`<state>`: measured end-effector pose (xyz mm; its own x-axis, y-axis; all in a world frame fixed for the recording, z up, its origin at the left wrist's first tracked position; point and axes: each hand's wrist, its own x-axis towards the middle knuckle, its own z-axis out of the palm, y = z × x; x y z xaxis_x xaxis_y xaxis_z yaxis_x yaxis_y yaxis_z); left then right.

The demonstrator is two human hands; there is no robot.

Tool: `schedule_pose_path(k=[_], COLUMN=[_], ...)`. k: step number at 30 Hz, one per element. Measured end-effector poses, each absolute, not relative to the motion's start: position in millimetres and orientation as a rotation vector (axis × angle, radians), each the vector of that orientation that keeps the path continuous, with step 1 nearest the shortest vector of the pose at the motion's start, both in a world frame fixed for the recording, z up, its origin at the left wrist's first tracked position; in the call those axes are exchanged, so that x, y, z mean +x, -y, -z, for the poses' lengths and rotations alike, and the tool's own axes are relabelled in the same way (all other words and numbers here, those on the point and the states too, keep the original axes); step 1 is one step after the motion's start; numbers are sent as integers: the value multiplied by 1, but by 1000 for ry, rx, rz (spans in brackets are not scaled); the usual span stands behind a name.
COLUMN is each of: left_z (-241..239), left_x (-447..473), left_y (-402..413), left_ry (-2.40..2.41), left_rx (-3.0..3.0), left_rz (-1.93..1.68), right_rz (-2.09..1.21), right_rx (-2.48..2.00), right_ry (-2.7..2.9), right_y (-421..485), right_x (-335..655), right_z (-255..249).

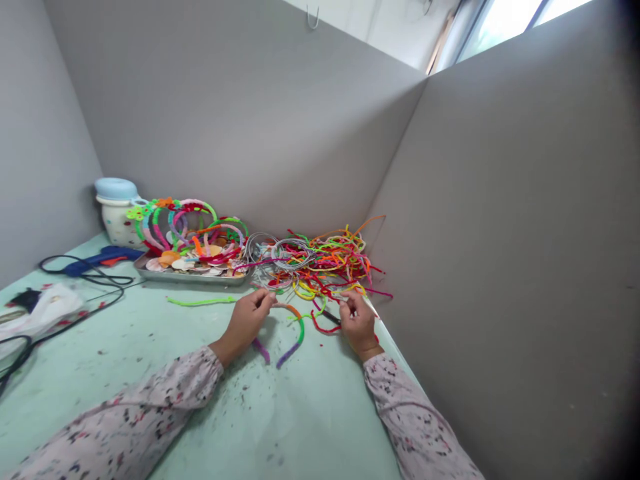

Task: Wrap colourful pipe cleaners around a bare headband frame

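My left hand (250, 319) is closed in a pinch at the top of a small headband wrapped in fuzzy pipe cleaner (301, 331), coloured orange, green and purple. The headband's two ends point toward me, and my fingers cover part of its left side. To the right, my right hand (357, 320) is also closed, thumb against fingers, at the near edge of a tangled heap of pipe cleaners (335, 257). A red pipe cleaner (320, 327) curves up beside it, next to a dark-handled tool (330, 317). What sits between the right fingertips is too small to tell.
A metal tray (195, 276) holds finished colourful headbands (210, 230) and round pieces. Wire headband hoops (293, 253) lie by the heap. At left are a lidded jar (120, 217), a blue glue gun (103, 260), a black cable (107, 303) and a white bag (50, 307). Grey partitions enclose the table.
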<state>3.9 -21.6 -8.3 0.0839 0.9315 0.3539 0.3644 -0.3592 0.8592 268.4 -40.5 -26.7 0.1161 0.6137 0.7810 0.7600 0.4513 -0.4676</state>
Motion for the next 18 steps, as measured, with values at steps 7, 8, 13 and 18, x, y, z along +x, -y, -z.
schedule_pose_path(k=[7, 8, 13, 18], left_z=[17, 18, 11, -4], left_x=[13, 13, 20, 53], left_y=[27, 26, 16, -5], left_ry=[-1128, -1124, -1136, -1198], left_rx=[1892, 1900, 1910, 2030], left_rz=[-1155, -1156, -1144, -906], right_rz=[238, 247, 265, 313], right_rx=[-980, -954, -885, -898], right_ry=[1984, 2025, 2214, 2306], right_y=[57, 58, 63, 63], right_x=[238, 235, 227, 225], right_z=[21, 21, 18, 18])
